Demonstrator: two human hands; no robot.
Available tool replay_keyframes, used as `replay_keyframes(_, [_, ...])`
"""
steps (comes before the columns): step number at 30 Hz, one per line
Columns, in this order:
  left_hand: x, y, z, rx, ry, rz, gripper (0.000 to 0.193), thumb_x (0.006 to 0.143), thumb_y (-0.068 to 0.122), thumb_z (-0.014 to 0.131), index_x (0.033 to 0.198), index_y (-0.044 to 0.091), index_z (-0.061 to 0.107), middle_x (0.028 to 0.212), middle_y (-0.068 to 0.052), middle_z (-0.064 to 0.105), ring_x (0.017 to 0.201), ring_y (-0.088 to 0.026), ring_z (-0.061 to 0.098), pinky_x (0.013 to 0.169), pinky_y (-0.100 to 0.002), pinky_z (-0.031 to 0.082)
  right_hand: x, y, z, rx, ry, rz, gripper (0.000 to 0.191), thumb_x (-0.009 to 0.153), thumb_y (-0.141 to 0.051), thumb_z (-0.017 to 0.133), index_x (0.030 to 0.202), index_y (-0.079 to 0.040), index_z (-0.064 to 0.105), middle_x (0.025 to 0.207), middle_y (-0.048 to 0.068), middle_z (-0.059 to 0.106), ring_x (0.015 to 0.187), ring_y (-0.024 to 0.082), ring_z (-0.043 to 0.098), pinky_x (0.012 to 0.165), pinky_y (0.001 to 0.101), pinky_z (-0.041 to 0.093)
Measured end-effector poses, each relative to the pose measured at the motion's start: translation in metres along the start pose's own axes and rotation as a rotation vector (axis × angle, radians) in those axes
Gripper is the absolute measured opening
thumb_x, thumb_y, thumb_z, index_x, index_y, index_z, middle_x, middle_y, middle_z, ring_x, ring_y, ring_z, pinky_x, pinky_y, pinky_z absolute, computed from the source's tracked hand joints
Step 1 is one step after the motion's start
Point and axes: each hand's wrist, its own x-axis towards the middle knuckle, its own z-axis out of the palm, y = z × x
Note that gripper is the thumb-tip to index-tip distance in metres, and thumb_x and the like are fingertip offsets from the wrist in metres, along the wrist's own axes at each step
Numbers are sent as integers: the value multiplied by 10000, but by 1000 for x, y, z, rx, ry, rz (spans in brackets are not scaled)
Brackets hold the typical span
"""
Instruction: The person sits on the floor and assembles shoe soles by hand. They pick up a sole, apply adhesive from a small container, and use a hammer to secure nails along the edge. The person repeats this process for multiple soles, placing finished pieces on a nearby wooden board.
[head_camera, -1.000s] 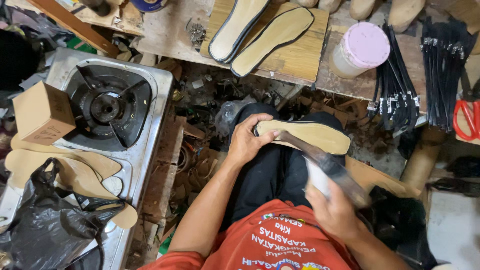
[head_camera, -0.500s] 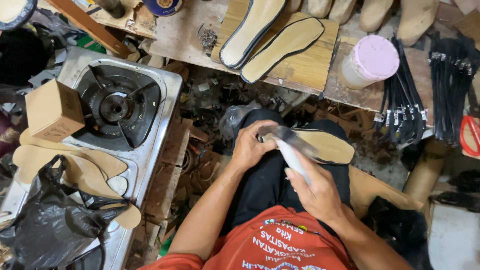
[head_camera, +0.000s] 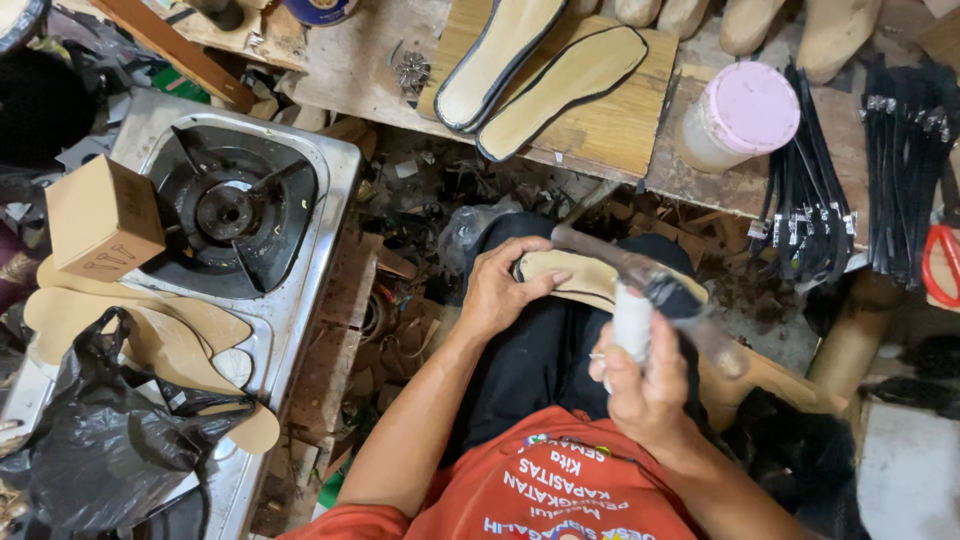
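Two hands busy here, both over the lap. The left hand presses down on the heel end of a tan, flat shoe insole with a dark edge that lies across the person's knee, fingers curled over its rim so it's pinned in place. The right hand is clenched around the white-wrapped handle of a hammer with a dark metal head, held just above the insole's middle; it's a bit blurred, so I can't tell if the head is touching.

That insole looks thin, light and bendy to me, probably fairly grippy, so holding it flat by the heel against the thigh seems the sane way. The hammer is surely the heavy bit, best gripped low on the wrap.

Around: a steel gas stove burner off to the left with a small cardboard box, and up top a wooden surface carrying two more black-trimmed insoles and a pink-lidded jar.
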Motion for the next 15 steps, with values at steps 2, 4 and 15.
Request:
replay_keyframes(2, [1,-2,1,-67,-14,45,430,780,199,847,1163,54,716,1101,-85,758,1006,-208,741,909,-325,561,2,3,3,-175,-48,29,450,1010,-145,592,1445,-51,526,816,58,664,623,98,620,584,275,539])
replay_keyframes(4, [2,-2,2,-80,-16,50,431,782,189,842,1172,56,715,1115,-85,760,1017,-207,742,912,-324,561,4,7,-3,-228,-139,174,533,961,-141,630,1468,-32,510,801,81,668,591,125,603,565,299,531])
replay_keyframes(15, [-5,21,-5,479,71,145,655,768,350,873,1315,64,653,979,-164,686,912,-361,636,803,-454,519,-132,21,-90,-958,-129,-91,485,755,-98,730,1235,-163,710,1055,124,672,800,336,681,677,402,534])
